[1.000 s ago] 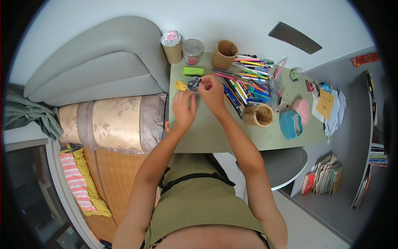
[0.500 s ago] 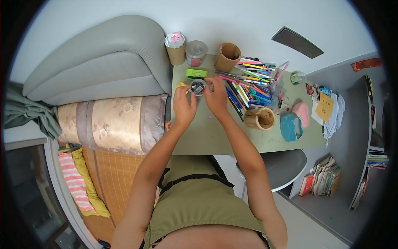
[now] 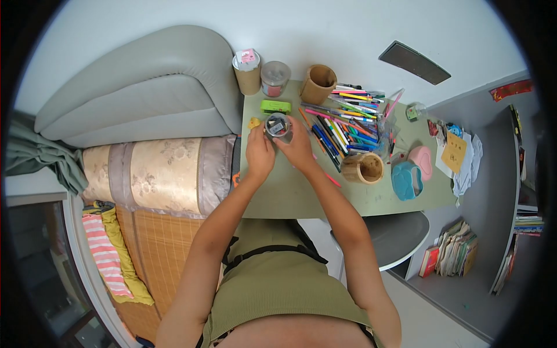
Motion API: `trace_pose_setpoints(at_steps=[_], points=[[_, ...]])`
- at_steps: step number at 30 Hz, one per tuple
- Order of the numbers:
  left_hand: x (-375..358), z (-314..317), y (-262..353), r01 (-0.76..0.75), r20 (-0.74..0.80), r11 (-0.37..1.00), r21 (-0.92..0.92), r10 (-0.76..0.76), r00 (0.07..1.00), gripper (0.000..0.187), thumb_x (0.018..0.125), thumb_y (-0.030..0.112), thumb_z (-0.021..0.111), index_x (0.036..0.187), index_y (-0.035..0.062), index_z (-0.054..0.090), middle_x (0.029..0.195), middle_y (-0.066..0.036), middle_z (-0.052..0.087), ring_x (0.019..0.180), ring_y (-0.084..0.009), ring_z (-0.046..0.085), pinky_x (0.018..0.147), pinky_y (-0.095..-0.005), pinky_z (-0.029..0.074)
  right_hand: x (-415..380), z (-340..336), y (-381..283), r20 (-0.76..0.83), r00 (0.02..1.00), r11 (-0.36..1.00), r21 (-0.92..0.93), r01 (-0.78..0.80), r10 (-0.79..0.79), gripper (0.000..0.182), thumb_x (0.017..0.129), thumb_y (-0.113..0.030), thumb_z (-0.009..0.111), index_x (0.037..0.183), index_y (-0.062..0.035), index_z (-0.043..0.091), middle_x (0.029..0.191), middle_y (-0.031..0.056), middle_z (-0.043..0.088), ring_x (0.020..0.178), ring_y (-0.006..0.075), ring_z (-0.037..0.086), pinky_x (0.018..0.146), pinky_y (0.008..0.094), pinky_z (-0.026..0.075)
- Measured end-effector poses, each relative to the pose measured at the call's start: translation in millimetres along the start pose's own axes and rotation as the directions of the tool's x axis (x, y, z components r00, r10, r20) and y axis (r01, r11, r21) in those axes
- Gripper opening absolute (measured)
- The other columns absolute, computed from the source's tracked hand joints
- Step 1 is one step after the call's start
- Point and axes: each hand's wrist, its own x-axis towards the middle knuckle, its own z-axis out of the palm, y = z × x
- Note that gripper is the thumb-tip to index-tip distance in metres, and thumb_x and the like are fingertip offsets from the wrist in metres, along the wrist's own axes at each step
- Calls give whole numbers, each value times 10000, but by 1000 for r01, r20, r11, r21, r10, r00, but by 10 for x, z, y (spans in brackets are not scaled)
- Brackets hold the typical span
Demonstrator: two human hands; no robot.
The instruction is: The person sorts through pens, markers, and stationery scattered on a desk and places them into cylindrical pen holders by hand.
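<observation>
Between my two hands is a small clear plastic jar [image 3: 278,125] with dark small items inside, its round top facing up toward me. My right hand [image 3: 297,146] is wrapped around the jar's right side. On the jar's left, my left hand [image 3: 259,153] has its fingers bent against it. A small yellow item [image 3: 253,123] lies just past the left fingertips. Beyond the jar sits a bright green box-shaped item [image 3: 275,107]. Many loose pens and markers [image 3: 342,132] are spread to the right of my right hand.
Along the table's [image 3: 272,200] back stand a paper cup [image 3: 248,78], a clear tub [image 3: 275,84] and a wooden pen holder [image 3: 318,84]. Another wooden holder [image 3: 362,168], a blue container [image 3: 407,180] and a pink one [image 3: 421,161] are at right. A grey chair [image 3: 389,238] sits under the edge.
My right hand has come nearer to me and now wraps the jar's side instead of reaching past it. An orange pencil and a pink pen on the table have come into sight.
</observation>
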Motion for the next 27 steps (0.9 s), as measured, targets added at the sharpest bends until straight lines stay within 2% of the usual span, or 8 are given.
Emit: trace_pose_setpoints(at_steps=[3, 9, 12, 15, 18, 21, 24, 27], points=[[112, -55, 121, -105, -64, 993, -44, 103, 993, 406, 888, -44, 467, 1291, -22, 509, 1165, -208, 574, 1060, -404, 558, 896, -461, 461, 97, -124, -205, -59, 998, 1000, 12, -24, 25, 726, 677, -150, 816, 1306, -36, 471, 1215, 174, 555, 1121, 354, 539, 954, 434, 444], [652, -104, 335, -171, -89, 957, -235, 154, 984, 402, 895, -62, 451, 1292, -31, 506, 1180, -213, 568, 1069, -387, 565, 917, -442, 460, 688, -327, -421, -191, 975, 992, 24, 124, -117, 666, 683, -140, 807, 1261, -27, 495, 1116, 144, 568, 1033, 314, 553, 909, 420, 454], [858, -68, 311, -115, -76, 962, -249, 99, 992, 413, 895, -56, 452, 1305, -32, 498, 1215, -217, 561, 1106, -381, 564, 938, -438, 458, 1041, -316, -440, -250, 947, 979, -26, 201, -202, 668, 687, -155, 804, 1265, -25, 494, 1120, 144, 562, 1023, 312, 549, 910, 417, 454], [1004, 70, 152, -27, -93, 983, -183, 10, 996, 427, 893, -46, 457, 1319, -40, 485, 1242, -225, 553, 1134, -382, 559, 952, -434, 460, 1339, -239, -416, -228, 969, 996, -12, 94, -94, 677, 693, -181, 805, 1270, -20, 491, 1132, 157, 558, 1045, 322, 544, 928, 431, 443], [1092, 133, 30, 48, -41, 977, -206, -58, 998, 441, 892, -31, 467, 1332, -55, 470, 1253, -245, 544, 1150, -390, 553, 983, -437, 450, 1538, -115, -351, -298, 940, 984, -108, 138, -165, 651, 698, -172, 818, 1258, -7, 532, 1113, 128, 583, 985, 251, 569, 862, 377, 476], [1167, 200, -75, 98, -7, 975, -201, -101, 995, 462, 920, -9, 466, 1381, -29, 455, 1307, -254, 547, 1208, -350, 560, 1022, -402, 445, 1655, -31, -314, -305, 929, 973, -160, 164, -207, 667, 697, -172, 821, 1271, -7, 524, 1113, 134, 579, 976, 252, 569, 847, 377, 484], [1209, 207, -81, 179, 83, 961, -209, -165, 983, 491, 923, -8, 474, 1412, -25, 428, 1339, -261, 531, 1239, -344, 547, 1043, -395, 435, 1689, 0, -316, -257, 958, 992, -42, 118, -125, 720, 706, -209, 810, 1311, -10, 473, 1199, 188, 546, 1104, 352, 525, 980, 445, 422], [1230, 253, -105, 146, 91, 963, -228, -128, 988, 506, 926, -9, 471, 1427, -25, 409, 1347, -264, 526, 1247, -337, 546, 1050, -391, 431, 1666, 5, -315, -244, 966, 994, 52, 97, -82, 733, 717, -196, 808, 1335, -9, 459, 1216, 180, 540, 1105, 343, 527, 965, 436, 436]])
